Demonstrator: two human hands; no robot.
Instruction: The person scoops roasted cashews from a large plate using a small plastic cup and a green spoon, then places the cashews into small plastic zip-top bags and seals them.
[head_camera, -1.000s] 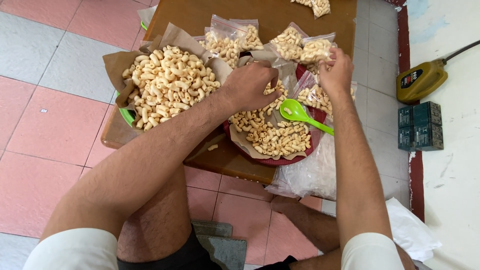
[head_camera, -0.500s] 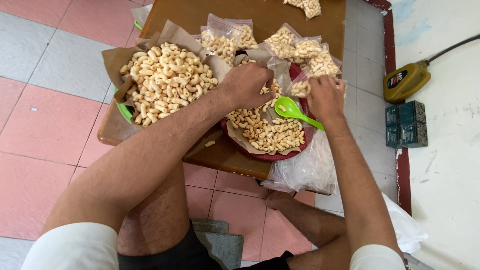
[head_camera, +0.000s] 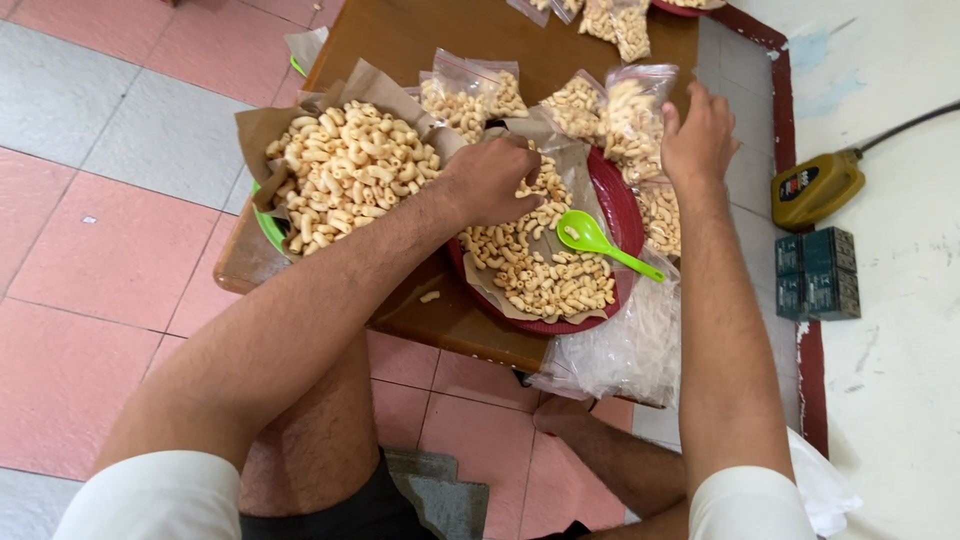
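My left hand (head_camera: 490, 180) is curled into a fist at the far edge of a red plate (head_camera: 625, 205). What its fingers hold is hidden. The plate is lined with brown paper and holds pale curved snack pieces (head_camera: 540, 280) and a green plastic spoon (head_camera: 598, 240). My right hand (head_camera: 697, 135) reaches past the plate with loosely spread fingers. Its thumb rests against a tall clear bag filled with snacks (head_camera: 632, 110). To the left, a paper-lined green bowl (head_camera: 268, 228) is heaped with the same snack pieces (head_camera: 345, 170).
Everything sits on a low wooden table (head_camera: 430, 315) over a pink and grey tiled floor. More filled bags (head_camera: 470, 95) stand behind the plate. A heap of empty clear bags (head_camera: 620, 350) hangs off the near right edge. A yellow bottle (head_camera: 815, 185) and dark boxes (head_camera: 818, 272) lie to the right.
My right hand has moved from beside the green spoon up and away to the row of filled bags. My left hand has stayed at the plate.
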